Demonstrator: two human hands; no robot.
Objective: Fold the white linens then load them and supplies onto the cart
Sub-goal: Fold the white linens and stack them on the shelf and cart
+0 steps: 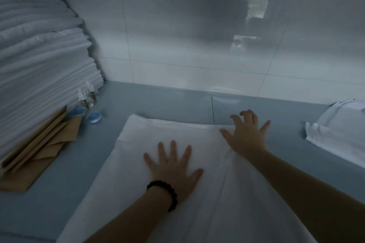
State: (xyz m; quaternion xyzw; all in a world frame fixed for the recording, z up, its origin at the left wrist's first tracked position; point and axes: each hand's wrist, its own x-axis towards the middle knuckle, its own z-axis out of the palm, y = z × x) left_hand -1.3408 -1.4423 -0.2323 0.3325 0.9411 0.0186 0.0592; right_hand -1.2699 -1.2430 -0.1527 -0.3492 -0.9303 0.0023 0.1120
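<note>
Smoothing a white sheet [126, 163] laid in the middle of the blue table [167, 102], with the left hand [173, 166] pressed open-palmed at its centre and the right hand [246, 134] spread wide, gripping nothing, at its far edge; best stroked outward to clear creases before folding.

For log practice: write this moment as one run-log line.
left hand: flat on white linen; right hand: spread at far corner; phase: folding
</note>
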